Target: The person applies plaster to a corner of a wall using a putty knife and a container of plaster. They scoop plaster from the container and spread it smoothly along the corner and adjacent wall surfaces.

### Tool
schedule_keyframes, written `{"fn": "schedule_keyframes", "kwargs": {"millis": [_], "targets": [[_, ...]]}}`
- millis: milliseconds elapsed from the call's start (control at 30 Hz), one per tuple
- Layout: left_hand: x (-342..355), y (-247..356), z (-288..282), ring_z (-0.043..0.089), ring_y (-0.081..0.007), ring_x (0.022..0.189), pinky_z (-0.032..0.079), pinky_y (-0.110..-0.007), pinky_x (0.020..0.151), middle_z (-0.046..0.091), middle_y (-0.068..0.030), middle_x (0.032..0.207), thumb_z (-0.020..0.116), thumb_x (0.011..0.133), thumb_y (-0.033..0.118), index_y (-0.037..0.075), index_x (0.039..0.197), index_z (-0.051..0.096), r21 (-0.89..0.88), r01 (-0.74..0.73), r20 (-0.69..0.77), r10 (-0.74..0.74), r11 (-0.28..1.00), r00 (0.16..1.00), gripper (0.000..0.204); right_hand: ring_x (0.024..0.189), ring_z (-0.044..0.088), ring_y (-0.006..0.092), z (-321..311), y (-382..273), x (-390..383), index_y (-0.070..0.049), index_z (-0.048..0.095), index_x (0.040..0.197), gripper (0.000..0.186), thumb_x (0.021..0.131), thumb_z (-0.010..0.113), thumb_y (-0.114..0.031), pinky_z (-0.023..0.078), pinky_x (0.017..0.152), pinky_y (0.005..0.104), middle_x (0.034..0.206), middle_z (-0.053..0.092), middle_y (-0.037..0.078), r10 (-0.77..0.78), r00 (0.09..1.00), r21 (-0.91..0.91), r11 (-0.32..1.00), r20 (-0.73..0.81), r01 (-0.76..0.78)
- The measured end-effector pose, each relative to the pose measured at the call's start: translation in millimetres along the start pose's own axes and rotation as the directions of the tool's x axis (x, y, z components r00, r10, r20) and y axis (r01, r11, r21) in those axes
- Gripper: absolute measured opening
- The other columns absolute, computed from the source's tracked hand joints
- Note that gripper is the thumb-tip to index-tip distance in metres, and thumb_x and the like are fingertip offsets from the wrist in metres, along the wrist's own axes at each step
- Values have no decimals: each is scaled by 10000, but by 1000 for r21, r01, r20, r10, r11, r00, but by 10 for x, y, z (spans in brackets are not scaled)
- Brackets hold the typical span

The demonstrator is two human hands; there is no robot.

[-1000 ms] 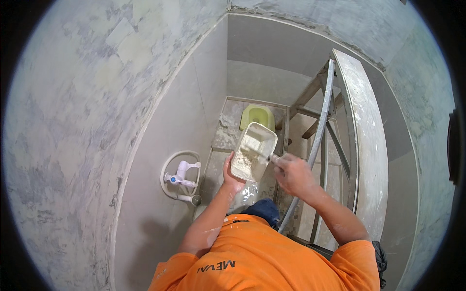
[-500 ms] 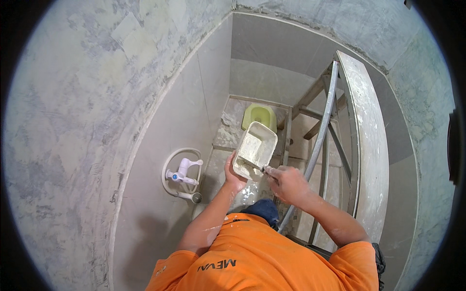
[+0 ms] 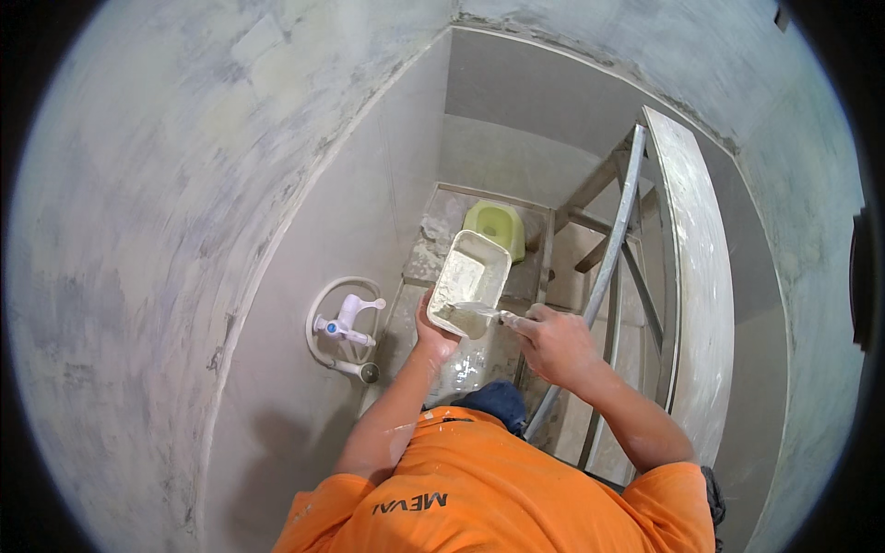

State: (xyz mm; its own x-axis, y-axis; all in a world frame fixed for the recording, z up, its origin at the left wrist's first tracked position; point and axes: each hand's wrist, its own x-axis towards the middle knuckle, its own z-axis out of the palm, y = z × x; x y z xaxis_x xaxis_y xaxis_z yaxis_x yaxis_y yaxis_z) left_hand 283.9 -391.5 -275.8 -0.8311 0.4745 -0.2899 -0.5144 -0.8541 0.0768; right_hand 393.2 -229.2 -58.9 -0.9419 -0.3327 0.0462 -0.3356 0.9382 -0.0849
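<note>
My left hand (image 3: 434, 332) is closed on the near left side of a white rectangular tub (image 3: 499, 276), holding it up in front of my body. Pale plaster-like paste (image 3: 464, 276) coats the tub's inside. In my right hand (image 3: 557, 346) is a putty knife (image 3: 479, 310), gripped by its handle. Its blade reaches over the tub's near end, against or just above the paste; which of the two cannot be told. White smears mark the fingers of my right hand.
A yellow-green squat toilet (image 3: 496, 227) lies beyond the tub. On the left tiled wall hang a white tap (image 3: 347, 319) and a looped hose (image 3: 312, 318). To the right stands a metal frame (image 3: 608, 267) beside a long white-stained board (image 3: 696, 276). Patchy plastered walls rise above the tiles.
The tub has shifted slightly left and stands more upright in the picture. The putty knife's blade has turned, showing more of its flat face. Both hands keep their holds.
</note>
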Motion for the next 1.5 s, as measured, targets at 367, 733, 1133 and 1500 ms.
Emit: {"fn": "schedule_keyframes", "kwargs": {"millis": [367,733,1133,1500], "targets": [[-143,51,-458,616,-303,1187,463,-470,1047,661,-102,1281,406,987,435,81,1279,638,-68,-19,9,20,998,1000,514,838,686,308,763,-479,109,-76,666,1002,147,878,599,-120,570,655,428,992,587,150,-92,982,-169,978,163,119],[-565,325,-1417,623,-334,1171,481,-517,1042,634,-139,1298,389,982,412,97,1309,611,-130,-75,-90,64,989,994,505,926,648,408,1354,-516,1022,-66,701,1117,289,833,679,-117,519,815,492,1007,646,197,-208,958,287,947,197,146],[-928,643,-1501,624,-322,1165,494,-509,1028,627,-137,1281,339,990,444,98,1312,595,-183,-291,-204,253,939,946,537,1017,612,412,1484,-1194,1132,-119,567,1332,415,926,634,-175,496,858,494,1137,608,193,-352,934,384,872,60,304],[-967,712,-1347,619,-320,1158,486,-511,1029,642,-145,1258,366,980,409,94,1293,610,-208,-294,-196,255,933,947,507,862,642,412,1540,-1354,1498,-50,620,981,186,959,606,-234,513,735,509,942,638,155,-265,964,281,923,-31,263]]}}
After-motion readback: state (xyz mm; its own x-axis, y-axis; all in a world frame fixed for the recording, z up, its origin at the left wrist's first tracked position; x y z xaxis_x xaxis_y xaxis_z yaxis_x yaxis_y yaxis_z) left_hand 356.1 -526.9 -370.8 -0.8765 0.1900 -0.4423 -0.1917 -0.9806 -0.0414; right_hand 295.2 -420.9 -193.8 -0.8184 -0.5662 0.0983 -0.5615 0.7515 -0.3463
